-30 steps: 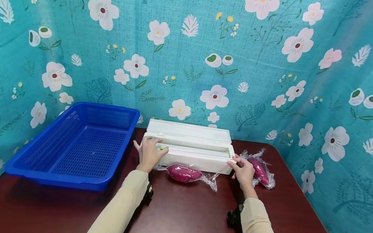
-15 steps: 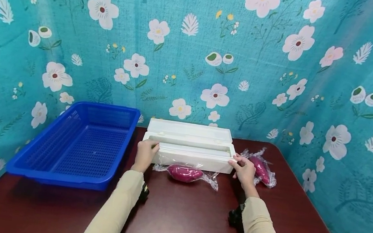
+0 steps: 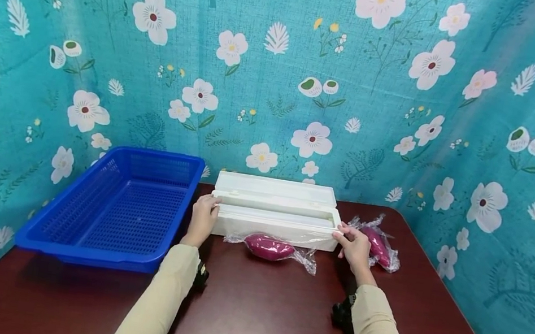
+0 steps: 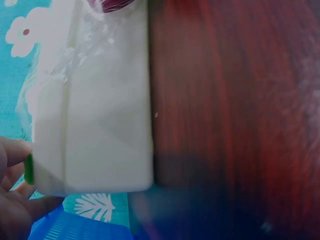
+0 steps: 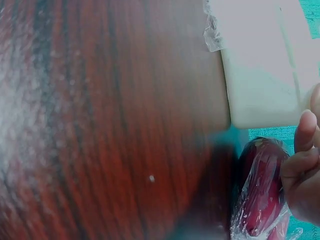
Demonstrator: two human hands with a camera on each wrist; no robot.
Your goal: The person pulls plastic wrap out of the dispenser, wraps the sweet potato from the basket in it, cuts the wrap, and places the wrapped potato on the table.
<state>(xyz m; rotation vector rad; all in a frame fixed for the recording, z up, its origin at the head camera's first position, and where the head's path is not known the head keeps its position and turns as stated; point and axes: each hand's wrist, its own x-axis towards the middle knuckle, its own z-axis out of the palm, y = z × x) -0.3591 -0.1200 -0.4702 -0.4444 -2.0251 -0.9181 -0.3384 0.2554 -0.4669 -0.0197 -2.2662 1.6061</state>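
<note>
A white plastic wrap dispenser (image 3: 274, 232) lies lengthwise at the back of the table, its lid raised and a pale roll inside. My left hand (image 3: 202, 218) is at its left end. In the left wrist view, those fingers pinch a small green slide cutter (image 4: 29, 169) at the box's corner. With thumb and fingers, my right hand (image 3: 355, 251) grips the dispenser's right front corner. Clear film (image 4: 95, 55) hangs over the front of the box. Just before it lies a reddish-purple, oblong vegetable or fruit in twisted wrap (image 3: 268, 247).
A second wrapped purple piece (image 3: 376, 244) lies right of the dispenser, beside my right hand. To the left stands a blue perforated basket (image 3: 106, 254). A flowered teal cloth (image 3: 276, 105) hangs behind the dark red table (image 3: 272, 316).
My left hand has moved left along the dispenser to its end, and its spread fingers have drawn together. The right hand stays at the right corner.
</note>
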